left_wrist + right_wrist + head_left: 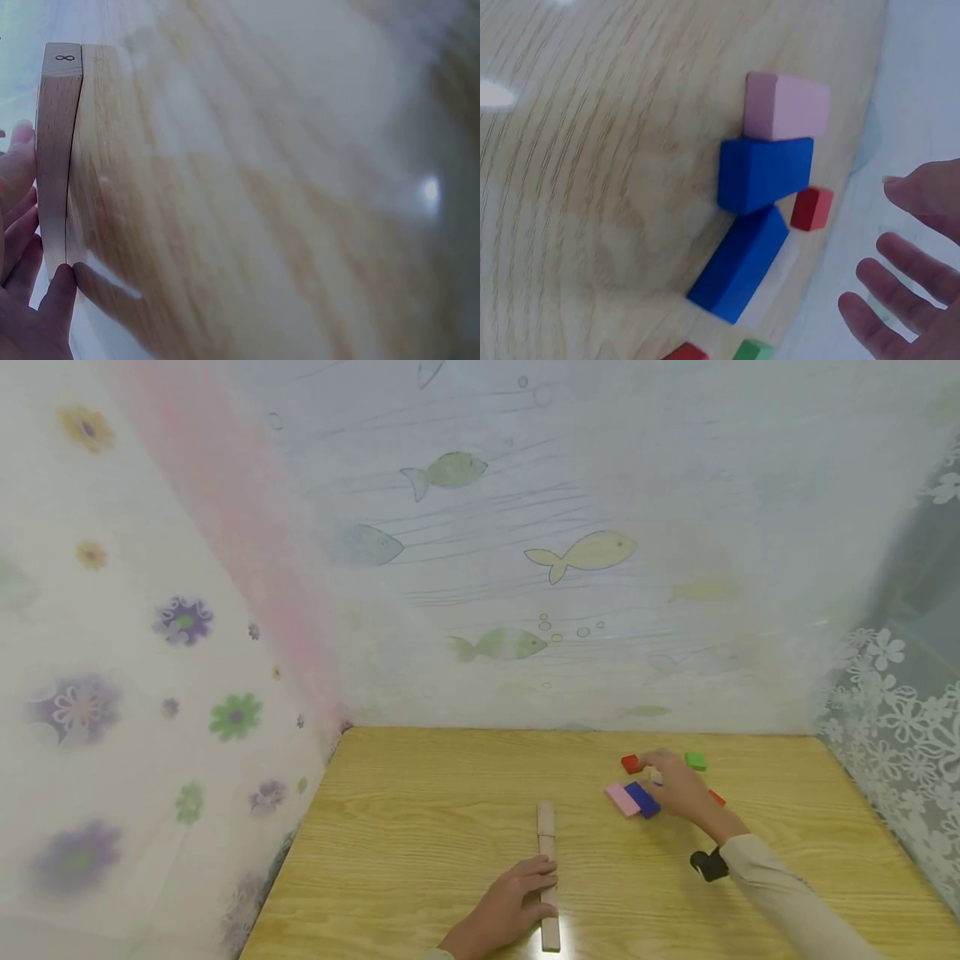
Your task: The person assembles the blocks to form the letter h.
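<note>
In the head view, my left hand (512,902) rests across a straight row of plain wooden blocks (547,847), thumb and fingers on it. The left wrist view shows an end block (61,60) marked with an 8-like figure. Over the right side of the table my right hand (677,785) hovers, its thumb and fingers apart and nothing between them in the right wrist view. Below it lie a pink block (787,109), a blue block (765,174) against it, and another blue block (739,262) set at an angle beside a pale one (776,274).
Small red (632,764) and green (696,762) blocks lie around my right hand, with another red block (717,797) by its wrist. A black object (708,865) shows beside the right sleeve. Fish-printed fabric (480,677) hangs behind the wooden table (405,827).
</note>
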Available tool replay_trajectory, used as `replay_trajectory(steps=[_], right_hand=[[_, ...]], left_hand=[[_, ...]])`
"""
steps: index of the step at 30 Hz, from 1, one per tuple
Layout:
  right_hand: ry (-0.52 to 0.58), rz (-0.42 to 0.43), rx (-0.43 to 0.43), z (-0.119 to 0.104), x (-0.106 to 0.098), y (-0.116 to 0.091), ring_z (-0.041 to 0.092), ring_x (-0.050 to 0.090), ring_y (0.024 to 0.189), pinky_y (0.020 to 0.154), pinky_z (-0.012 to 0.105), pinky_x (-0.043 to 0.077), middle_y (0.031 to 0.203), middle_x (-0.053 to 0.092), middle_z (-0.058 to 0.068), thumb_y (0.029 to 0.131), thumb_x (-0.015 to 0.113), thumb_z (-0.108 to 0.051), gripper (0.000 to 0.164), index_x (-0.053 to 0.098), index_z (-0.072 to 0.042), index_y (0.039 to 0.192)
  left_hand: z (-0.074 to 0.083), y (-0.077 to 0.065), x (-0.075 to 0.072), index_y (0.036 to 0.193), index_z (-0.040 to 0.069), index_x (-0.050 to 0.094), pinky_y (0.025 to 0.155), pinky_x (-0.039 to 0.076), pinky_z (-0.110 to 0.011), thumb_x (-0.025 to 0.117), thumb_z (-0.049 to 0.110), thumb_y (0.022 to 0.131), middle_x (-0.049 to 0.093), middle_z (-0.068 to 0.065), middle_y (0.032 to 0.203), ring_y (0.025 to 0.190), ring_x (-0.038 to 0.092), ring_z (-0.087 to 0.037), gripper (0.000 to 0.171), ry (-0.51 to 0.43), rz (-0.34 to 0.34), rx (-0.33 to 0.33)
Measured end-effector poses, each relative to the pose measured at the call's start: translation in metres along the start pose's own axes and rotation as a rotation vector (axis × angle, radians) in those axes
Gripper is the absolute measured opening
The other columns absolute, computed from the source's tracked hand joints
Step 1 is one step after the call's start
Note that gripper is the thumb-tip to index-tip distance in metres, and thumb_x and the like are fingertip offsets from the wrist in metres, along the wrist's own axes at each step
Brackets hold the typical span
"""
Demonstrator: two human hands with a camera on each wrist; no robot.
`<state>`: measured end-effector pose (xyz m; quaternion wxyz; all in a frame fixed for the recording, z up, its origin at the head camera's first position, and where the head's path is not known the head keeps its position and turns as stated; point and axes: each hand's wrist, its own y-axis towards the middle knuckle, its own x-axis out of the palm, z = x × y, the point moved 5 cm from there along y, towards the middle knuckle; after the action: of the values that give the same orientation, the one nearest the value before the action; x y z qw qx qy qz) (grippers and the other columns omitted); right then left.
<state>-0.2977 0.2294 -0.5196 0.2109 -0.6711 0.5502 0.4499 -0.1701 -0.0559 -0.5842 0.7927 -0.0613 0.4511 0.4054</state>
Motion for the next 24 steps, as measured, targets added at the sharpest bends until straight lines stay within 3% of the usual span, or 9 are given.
replay_trajectory(steps=[6, 13, 24], right_hand=[[-0.013, -0.007, 0.006, 0.018, -0.004, -0.001, 0.037, 0.058, 0.093, 0.075, 0.054, 0.050, 0.107, 0.058, 0.022, 0.082, 0.059, 0.001, 0.021, 0.064, 0.003, 0.103], [-0.050, -0.072, 0.022, 0.038, -0.004, -0.001, 0.028, 0.058, 0.083, 0.069, 0.046, 0.051, 0.098, 0.058, 0.015, 0.083, 0.060, 0.004, 0.017, 0.064, 0.002, 0.099], [-0.123, -0.136, 0.011, 0.051, 0.003, 0.001, 0.036, 0.061, 0.085, 0.072, 0.048, 0.053, 0.089, 0.064, 0.016, 0.078, 0.054, 0.015, 0.020, 0.067, 0.004, 0.090]], left_hand=[[0.000, 0.001, -0.001, 0.123, 0.000, 0.061, 0.103, 0.041, -0.036, 0.063, 0.029, 0.090, 0.050, -0.008, 0.137, 0.130, 0.043, -0.023, 0.043, 0.003, 0.002, 0.001], [0.000, 0.000, -0.001, 0.123, 0.000, 0.060, 0.103, 0.041, -0.035, 0.063, 0.029, 0.090, 0.050, -0.008, 0.138, 0.130, 0.043, -0.023, 0.044, 0.002, -0.002, -0.003], [0.001, 0.001, -0.002, 0.122, 0.001, 0.061, 0.102, 0.041, -0.034, 0.064, 0.030, 0.089, 0.051, -0.007, 0.136, 0.129, 0.044, -0.022, 0.045, 0.012, 0.018, 0.019]])
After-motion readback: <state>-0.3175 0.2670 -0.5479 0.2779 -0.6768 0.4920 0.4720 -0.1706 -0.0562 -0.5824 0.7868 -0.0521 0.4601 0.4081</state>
